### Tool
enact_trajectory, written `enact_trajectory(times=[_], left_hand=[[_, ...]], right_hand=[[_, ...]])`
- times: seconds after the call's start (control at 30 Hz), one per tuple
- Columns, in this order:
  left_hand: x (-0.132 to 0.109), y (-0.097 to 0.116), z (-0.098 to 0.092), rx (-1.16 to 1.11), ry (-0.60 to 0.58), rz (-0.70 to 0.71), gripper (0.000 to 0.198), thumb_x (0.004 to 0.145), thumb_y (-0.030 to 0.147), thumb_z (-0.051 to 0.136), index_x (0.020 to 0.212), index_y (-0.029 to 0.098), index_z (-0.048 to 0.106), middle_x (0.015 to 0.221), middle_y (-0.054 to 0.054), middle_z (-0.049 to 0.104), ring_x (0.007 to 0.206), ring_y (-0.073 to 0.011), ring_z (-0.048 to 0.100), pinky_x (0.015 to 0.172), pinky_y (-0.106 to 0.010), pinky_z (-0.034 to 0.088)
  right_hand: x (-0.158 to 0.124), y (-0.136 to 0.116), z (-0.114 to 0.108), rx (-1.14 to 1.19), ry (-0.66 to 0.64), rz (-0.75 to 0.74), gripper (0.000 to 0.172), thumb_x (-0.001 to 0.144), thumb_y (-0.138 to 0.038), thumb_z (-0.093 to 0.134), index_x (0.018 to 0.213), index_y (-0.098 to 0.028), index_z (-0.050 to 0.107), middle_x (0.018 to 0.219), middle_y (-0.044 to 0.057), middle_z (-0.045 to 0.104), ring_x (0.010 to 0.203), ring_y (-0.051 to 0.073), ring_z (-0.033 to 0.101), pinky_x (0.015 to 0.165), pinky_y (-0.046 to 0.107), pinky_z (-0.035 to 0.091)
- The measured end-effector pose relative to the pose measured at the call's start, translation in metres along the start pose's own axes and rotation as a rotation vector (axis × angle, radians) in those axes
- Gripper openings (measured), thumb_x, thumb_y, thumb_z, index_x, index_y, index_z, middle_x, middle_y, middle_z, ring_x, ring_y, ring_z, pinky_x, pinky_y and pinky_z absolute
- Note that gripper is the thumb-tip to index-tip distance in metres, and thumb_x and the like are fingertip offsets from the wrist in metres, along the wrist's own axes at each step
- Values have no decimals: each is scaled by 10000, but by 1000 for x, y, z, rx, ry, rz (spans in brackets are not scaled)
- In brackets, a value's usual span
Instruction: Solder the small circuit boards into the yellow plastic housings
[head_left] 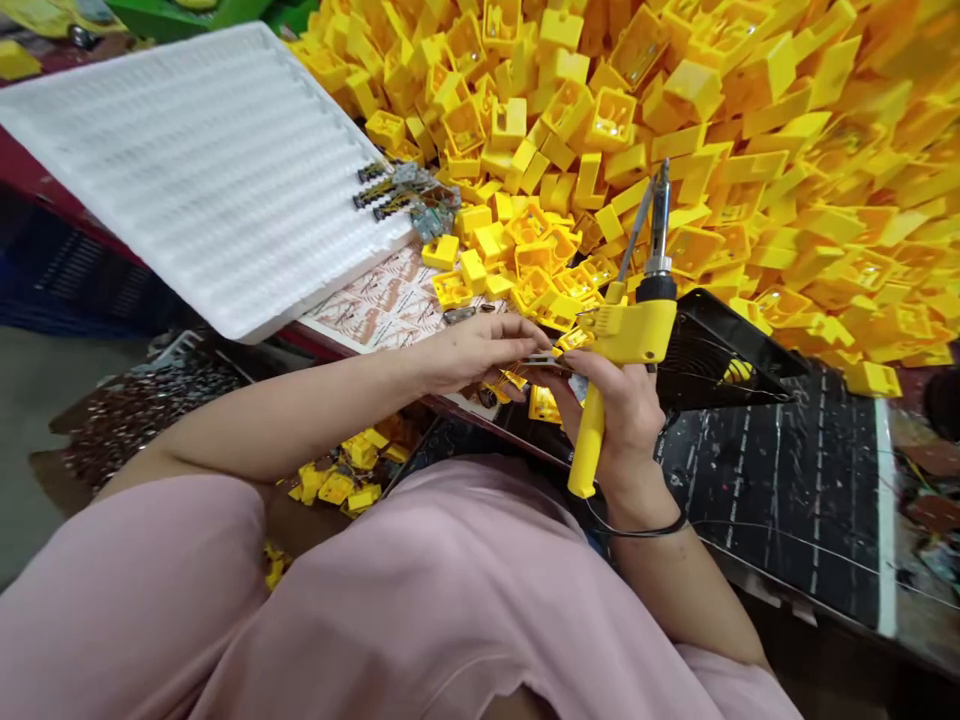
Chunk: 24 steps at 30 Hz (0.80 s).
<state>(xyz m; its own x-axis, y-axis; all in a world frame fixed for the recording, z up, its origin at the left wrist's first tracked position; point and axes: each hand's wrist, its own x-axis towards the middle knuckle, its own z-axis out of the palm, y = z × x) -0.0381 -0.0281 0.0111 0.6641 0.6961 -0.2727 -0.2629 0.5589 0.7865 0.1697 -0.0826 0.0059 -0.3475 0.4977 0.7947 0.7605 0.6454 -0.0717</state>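
A yellow gun-shaped soldering iron (626, 332) is in my right hand (628, 405), its metal tip pointing up and away from me. My left hand (480, 350) is closed, pinching a small flat metallic piece (541, 359) in front of my body. The fingertips of both hands meet around this piece, and they hide part of it. Just beyond my hands lie several yellow plastic housings (536, 285), open like small boxes. A little cluster of wired parts (420, 195) rests at the corner of the white foam tray.
A large heap of yellow housings (600, 110) covers the back and right. The white ribbed foam tray (187, 170) overhangs the left edge. A black fan-like frame (720, 350) and black mat (780, 490) lie right. Below left is a pile of small metallic parts (142, 410).
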Motion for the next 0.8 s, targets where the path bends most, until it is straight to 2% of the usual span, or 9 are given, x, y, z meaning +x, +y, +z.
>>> enact_trajectory(times=[0.1,0.17,0.3,0.4,0.5,0.57,0.63,0.73,0.8], left_hand=[[-4,-4,1,2,-38,-35,475,738,520,956,1008,173,776,1009,-56,787,862,-172,759,590,-222,649],[-5,-6,4,66,-10,-16,518,745,533,948,1066,166,772,1066,-78,793,911,-196,770,591,-221,644],[-10,2,-2,141,266,182,398,830,453,884,1036,138,754,1036,-70,792,873,-161,762,658,-219,641],[-20,25,-31,163,407,381,314,854,374,856,1064,170,743,958,-23,771,765,-106,705,594,-194,575],[-28,51,-80,287,387,507,427,789,384,937,1108,217,706,928,7,746,725,-84,622,533,-190,496],[-28,61,-111,419,402,556,416,867,451,872,1149,232,657,967,4,749,802,-113,643,601,-236,542],[-25,59,-128,544,493,657,402,926,520,792,1152,232,629,1004,7,750,890,-136,673,708,-286,594],[-29,35,-121,782,589,846,374,921,501,776,1117,204,661,1006,13,755,886,-108,682,785,-262,595],[-42,9,-98,1165,530,972,212,988,352,669,1109,181,697,1025,-19,774,893,-107,693,820,-256,582]], right_hand=[[-1,1,1,63,21,26,469,884,-158,821,1285,-271,604,921,-13,735,860,181,749,902,320,594],[-2,1,2,96,57,37,510,875,-164,832,1312,-268,591,901,-9,735,857,193,755,899,336,610],[-8,-3,1,181,126,50,572,849,-148,849,1337,-279,579,982,20,769,835,209,779,834,349,653],[-14,-5,-2,300,126,117,637,833,-116,848,1368,-301,555,1020,12,763,821,199,782,713,311,658],[-19,-6,-1,364,108,159,636,842,-100,829,1376,-295,545,1051,17,754,838,195,778,676,306,660],[-21,-5,3,356,94,167,611,847,-109,825,1365,-290,556,1044,18,754,819,190,770,664,306,660],[-21,-3,10,339,76,173,573,851,-123,826,1342,-291,583,1030,12,758,782,182,760,662,302,659],[-22,3,20,279,52,182,549,851,-132,831,1327,-302,615,1042,0,765,768,169,756,704,297,664],[-22,6,23,258,44,185,564,847,-120,831,1333,-310,617,1060,-3,768,792,165,760,741,292,665]])
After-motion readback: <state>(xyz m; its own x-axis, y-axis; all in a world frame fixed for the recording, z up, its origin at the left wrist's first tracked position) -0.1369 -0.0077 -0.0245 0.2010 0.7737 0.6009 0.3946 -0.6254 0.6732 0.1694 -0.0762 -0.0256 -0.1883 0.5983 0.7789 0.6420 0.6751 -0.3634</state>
